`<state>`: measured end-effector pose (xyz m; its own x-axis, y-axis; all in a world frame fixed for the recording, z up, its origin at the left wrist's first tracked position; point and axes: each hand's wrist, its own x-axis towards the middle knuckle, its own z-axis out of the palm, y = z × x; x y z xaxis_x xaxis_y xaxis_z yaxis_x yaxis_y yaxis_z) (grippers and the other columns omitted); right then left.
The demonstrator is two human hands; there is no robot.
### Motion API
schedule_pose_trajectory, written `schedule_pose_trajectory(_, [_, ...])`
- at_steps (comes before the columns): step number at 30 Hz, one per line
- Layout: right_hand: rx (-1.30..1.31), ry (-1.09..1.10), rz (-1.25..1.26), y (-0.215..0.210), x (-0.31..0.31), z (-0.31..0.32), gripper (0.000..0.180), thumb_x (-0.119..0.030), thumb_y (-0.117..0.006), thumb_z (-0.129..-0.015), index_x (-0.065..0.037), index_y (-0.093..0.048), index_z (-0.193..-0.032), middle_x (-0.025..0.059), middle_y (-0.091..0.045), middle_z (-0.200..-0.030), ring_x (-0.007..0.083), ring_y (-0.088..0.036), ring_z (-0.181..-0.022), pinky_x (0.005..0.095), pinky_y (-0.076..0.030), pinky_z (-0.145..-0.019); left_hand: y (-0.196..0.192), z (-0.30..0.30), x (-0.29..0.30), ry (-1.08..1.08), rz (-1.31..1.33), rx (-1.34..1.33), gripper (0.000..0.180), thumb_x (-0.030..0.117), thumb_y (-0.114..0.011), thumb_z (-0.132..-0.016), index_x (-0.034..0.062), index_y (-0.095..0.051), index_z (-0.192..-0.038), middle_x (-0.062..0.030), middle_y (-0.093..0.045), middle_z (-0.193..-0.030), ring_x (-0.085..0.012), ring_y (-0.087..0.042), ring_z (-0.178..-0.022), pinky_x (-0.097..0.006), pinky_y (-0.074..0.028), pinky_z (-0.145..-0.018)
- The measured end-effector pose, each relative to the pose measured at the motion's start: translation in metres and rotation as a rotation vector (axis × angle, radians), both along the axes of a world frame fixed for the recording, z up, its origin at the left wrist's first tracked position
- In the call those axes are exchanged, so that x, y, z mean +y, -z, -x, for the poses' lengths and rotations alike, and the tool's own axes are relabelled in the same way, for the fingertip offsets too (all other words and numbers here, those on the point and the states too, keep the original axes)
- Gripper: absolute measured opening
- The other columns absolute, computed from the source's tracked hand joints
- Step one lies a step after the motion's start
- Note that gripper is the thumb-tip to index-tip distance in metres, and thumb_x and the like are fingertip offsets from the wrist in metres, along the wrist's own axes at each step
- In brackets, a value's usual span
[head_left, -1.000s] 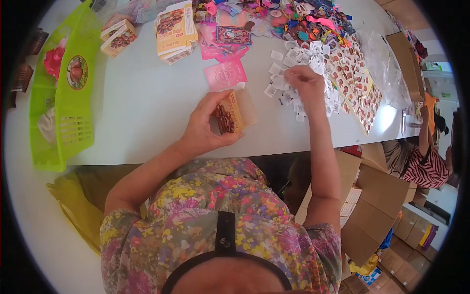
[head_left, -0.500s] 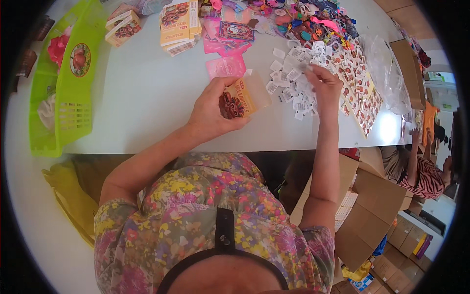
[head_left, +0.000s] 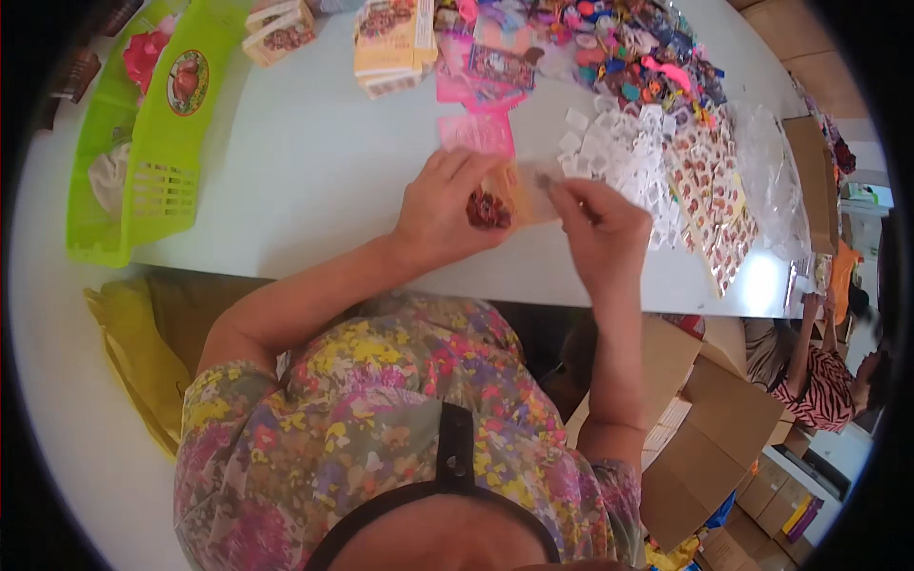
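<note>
My left hand [head_left: 440, 211] holds a small tan packet [head_left: 503, 197] with a dark red picture on it, just above the white table [head_left: 305, 162]. My right hand [head_left: 598, 226] is right beside the packet, its fingertips pinched on a small pale item [head_left: 545, 179] at the packet's open end. A pink card [head_left: 476, 133] lies on the table just beyond my left hand. A spread of small white pieces [head_left: 619, 143] lies past my right hand.
Two green plastic baskets [head_left: 143, 181] stand at the table's left. Printed boxes [head_left: 392, 43], pink packets [head_left: 490, 71], a pile of colourful small toys [head_left: 643, 57] and printed sheets [head_left: 719, 205] crowd the far side. Cardboard boxes [head_left: 709, 428] stand below right, near another person [head_left: 824, 381].
My right hand has left the spread of white pieces and come back to the packet with a small item pinched in it. My left hand kept hold of the packet.
</note>
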<state>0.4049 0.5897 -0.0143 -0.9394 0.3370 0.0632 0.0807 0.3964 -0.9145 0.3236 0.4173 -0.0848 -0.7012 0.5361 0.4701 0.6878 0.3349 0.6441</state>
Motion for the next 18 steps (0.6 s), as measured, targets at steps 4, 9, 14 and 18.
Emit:
schedule_pose_trajectory(4, [0.140, -0.076, -0.787, 0.003, -0.011, 0.004, 0.007, -0.003, -0.065, -0.083, -0.003, -0.070, -0.088, 0.0078, -0.067, -0.082, 0.0166, -0.064, -0.067, 0.0268, -0.048, -0.057, -0.011, -0.005, -0.004, -0.011, 0.025, -0.003, 0.071, 0.014, -0.085, -0.052, 0.0071, -0.057, -0.117, -0.0111, -0.058, -0.106, -0.0315, -0.056, -0.096, -0.039, -0.049, -0.081])
schedule_pose_trajectory(9, [-0.013, -0.302, -0.199, -0.023, -0.005, 0.022, 0.019, -0.002, -0.064, -0.083, -0.003, -0.070, -0.101, 0.0053, -0.065, -0.090, 0.0134, -0.060, -0.072, 0.0251, -0.047, -0.060, -0.001, 0.000, -0.016, -0.032, -0.066, -0.077, 0.073, 0.015, -0.087, -0.054, 0.0057, -0.054, -0.119, -0.0116, -0.058, -0.104, -0.0307, -0.058, -0.092, -0.038, -0.050, -0.079])
schedule_pose_trajectory(14, [-0.059, -0.094, -0.053, -0.001, 0.024, 0.090, 0.016, -0.006, -0.065, -0.085, 0.000, -0.071, -0.099, 0.0057, -0.067, -0.084, 0.0095, -0.059, -0.074, 0.0221, -0.045, -0.063, 0.008, 0.010, -0.013, -0.064, -0.193, -0.118, 0.075, 0.017, -0.088, -0.056, 0.0036, -0.051, -0.120, -0.0128, -0.057, -0.104, -0.0280, -0.059, -0.091, -0.036, -0.050, -0.077])
schedule_pose_trajectory(18, [0.187, -0.240, -0.585, 0.043, 0.043, 0.154, 0.026, -0.010, -0.069, -0.080, -0.003, -0.069, -0.106, 0.0075, -0.068, -0.098, 0.0201, -0.062, -0.089, 0.0317, -0.049, -0.074, -0.002, 0.009, -0.012, -0.050, -0.263, -0.089, 0.076, 0.019, -0.089, -0.058, 0.0020, -0.049, -0.120, -0.0132, -0.056, -0.104, -0.0264, -0.059, -0.089, -0.035, -0.050, -0.076])
